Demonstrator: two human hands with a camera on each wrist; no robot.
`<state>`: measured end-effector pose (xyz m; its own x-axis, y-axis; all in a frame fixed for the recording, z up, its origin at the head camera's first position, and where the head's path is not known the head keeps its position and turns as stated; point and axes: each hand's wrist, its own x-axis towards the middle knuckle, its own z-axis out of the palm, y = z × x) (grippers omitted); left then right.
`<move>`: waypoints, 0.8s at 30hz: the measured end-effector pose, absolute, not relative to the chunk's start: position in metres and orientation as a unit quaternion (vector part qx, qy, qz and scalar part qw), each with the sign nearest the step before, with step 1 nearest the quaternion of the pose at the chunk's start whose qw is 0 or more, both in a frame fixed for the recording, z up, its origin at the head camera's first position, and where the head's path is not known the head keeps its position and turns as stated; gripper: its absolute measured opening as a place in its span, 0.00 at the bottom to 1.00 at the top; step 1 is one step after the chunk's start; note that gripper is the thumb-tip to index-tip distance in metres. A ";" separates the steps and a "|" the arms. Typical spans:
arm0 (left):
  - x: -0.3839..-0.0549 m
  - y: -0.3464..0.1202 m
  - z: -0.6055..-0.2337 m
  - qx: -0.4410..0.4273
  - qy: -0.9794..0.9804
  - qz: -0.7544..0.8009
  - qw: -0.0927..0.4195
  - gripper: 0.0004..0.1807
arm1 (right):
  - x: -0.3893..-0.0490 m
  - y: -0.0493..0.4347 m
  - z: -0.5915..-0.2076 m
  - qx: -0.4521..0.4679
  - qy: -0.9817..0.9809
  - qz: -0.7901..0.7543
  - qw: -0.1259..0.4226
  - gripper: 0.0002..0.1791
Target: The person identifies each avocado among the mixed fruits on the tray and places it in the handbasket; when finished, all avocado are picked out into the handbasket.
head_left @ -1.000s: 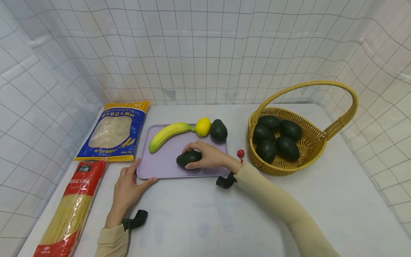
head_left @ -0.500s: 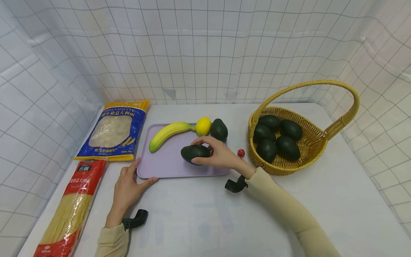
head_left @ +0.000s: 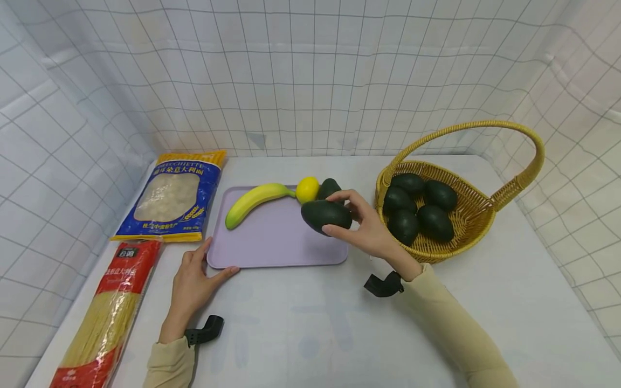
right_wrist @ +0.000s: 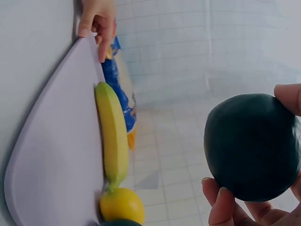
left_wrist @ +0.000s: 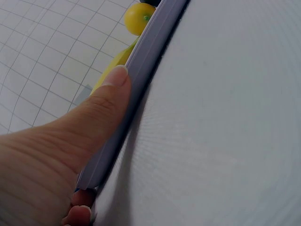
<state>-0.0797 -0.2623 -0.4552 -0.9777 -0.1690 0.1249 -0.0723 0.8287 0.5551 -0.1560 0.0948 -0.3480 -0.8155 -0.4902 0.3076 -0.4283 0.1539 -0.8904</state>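
Note:
My right hand (head_left: pixel 366 231) holds a dark green avocado (head_left: pixel 322 216) between thumb and fingers, raised above the right part of a lilac tray (head_left: pixel 271 245). In the right wrist view the avocado (right_wrist: pixel 251 146) hangs well clear of the tray. My left hand (head_left: pixel 196 280) grips the tray's near left corner, its thumb along the front rim and fingers at the left side. A yellow-green banana (head_left: pixel 252 205) and a lemon (head_left: pixel 307 190) lie along the tray's back. Another avocado (head_left: pixel 328 187) beside the lemon is partly hidden behind the held one.
Right of the tray stands a tall-handled wicker basket (head_left: pixel 468 213) with several avocados (head_left: pixel 435 223) inside. A blue bag of orecchiette (head_left: pixel 167 199) and a red pack of spaghetti (head_left: pixel 102 318) lie on the left. White grid-patterned cloth (head_left: pixel 310 81) surrounds the table.
My right hand has lifted the avocado off the tray and carried it right, towards the basket. A small red item beside the basket is now hidden by that hand. The left hand stays put.

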 end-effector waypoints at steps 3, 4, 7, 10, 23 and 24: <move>-0.080 -0.262 -0.455 0.064 -0.953 -0.285 0.086 0.52 | -0.146 0.105 -0.334 -0.307 0.748 -0.589 0.005 0.26; -0.080 -0.262 -0.455 0.064 -0.953 -0.284 0.086 0.52 | -0.144 0.109 -0.331 -0.309 0.745 -0.590 -0.006 0.26; -0.080 -0.263 -0.455 0.066 -0.953 -0.283 0.085 0.52 | -0.145 0.121 -0.335 -0.317 0.726 -0.609 -0.035 0.27; -0.080 -0.263 -0.455 0.067 -0.953 -0.283 0.083 0.52 | -0.149 0.134 -0.343 -0.324 0.701 -0.633 -0.056 0.26; -0.080 -0.263 -0.456 0.067 -0.954 -0.282 0.079 0.52 | -0.147 0.180 -0.345 -0.270 0.645 -0.705 -0.119 0.24; -0.080 -0.263 -0.456 0.067 -0.954 -0.282 0.079 0.52 | -0.147 0.183 -0.345 -0.267 0.642 -0.708 -0.124 0.24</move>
